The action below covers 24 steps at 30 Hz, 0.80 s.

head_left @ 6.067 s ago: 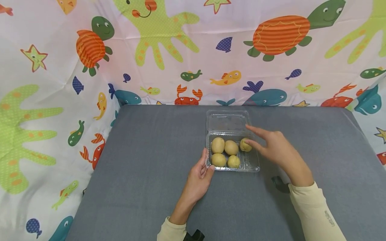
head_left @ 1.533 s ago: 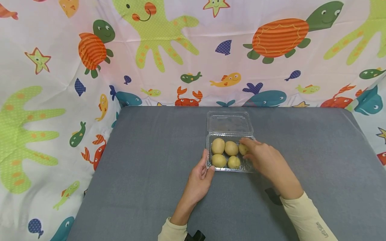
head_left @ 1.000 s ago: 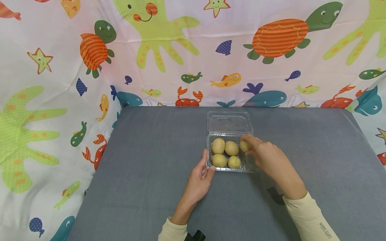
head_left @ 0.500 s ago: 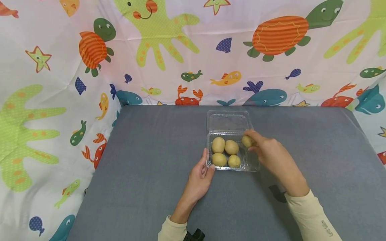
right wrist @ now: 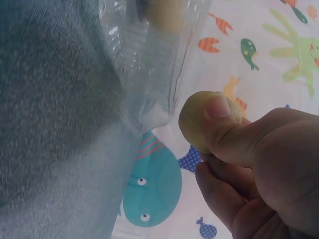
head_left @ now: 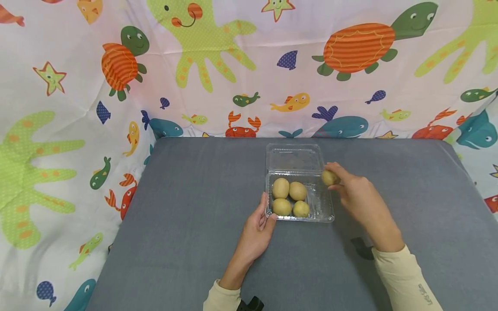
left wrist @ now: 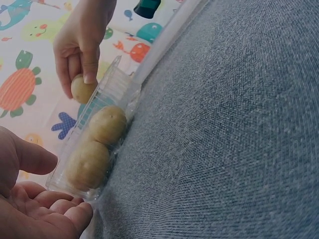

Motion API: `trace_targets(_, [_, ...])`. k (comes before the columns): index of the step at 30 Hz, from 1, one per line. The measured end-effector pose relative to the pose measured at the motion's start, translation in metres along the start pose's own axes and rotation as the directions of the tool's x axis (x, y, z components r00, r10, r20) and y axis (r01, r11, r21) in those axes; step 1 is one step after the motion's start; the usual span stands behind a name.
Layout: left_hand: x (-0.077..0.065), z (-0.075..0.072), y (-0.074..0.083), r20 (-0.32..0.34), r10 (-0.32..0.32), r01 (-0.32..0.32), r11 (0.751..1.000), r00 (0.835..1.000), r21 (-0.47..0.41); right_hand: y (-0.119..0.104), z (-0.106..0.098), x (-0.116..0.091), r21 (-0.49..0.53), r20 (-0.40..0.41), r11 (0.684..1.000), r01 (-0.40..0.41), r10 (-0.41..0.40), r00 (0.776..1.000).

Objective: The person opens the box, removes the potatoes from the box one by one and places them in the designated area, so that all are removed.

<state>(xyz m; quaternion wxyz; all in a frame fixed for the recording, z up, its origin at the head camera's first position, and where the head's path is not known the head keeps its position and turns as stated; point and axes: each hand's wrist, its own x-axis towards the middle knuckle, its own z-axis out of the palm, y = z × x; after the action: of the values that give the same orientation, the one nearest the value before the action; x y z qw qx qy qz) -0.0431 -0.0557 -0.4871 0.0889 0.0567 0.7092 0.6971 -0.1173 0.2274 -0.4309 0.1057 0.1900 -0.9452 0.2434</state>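
A clear plastic clamshell container [head_left: 321, 211] stands on the grey cloth with its lid [head_left: 293, 157] folded back. Several round yellow-brown fruits, such as the front left one [head_left: 282, 207], sit in its left part. My left hand [head_left: 254, 237] holds the container's front left corner, thumb at the front rim and fingers along the side. Between thumb and fingers, my right hand [head_left: 363, 205] pinches one round yellow-brown fruit [right wrist: 194, 121] above the container's back right rim. The left wrist view shows this lifted fruit [left wrist: 82, 89] over the container wall, apart from the other fruits.
Grey cloth [head_left: 186, 224] covers the table around the container. A white curtain [head_left: 218, 103] printed with sea animals hangs behind the table and along its left side. A dark wrist device [head_left: 253, 303] shows below the left sleeve.
My right hand, earlier spread beside the back right fruit, has closed on it, lifted it and carried it right to the container's rim. The left hand stays at the container's corner.
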Motion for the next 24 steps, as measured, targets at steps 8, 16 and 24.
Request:
trace_targets(8, [0.0, 0.001, 0.001, -0.002, -0.001, 0.001, 1.0, 1.0, -0.011, 0.008, -0.007, 0.0, -0.009, -0.05, 0.999, -0.033, 0.032, 0.998])
trace_targets(16, [0.0, 0.001, 0.001, 0.002, 0.006, -0.006, 1.0, 1.0, -0.011, 0.015, -0.01, 0.001, -0.018, -0.101, 0.999, -0.043, 0.041, 0.994])
trace_targets(24, [0.0, 0.001, 0.002, 0.001, 0.0, 0.0, 1.0, 1.0, -0.009, 0.02, -0.01, 0.002, -0.017, -0.122, 0.998, -0.062, 0.06, 0.991])
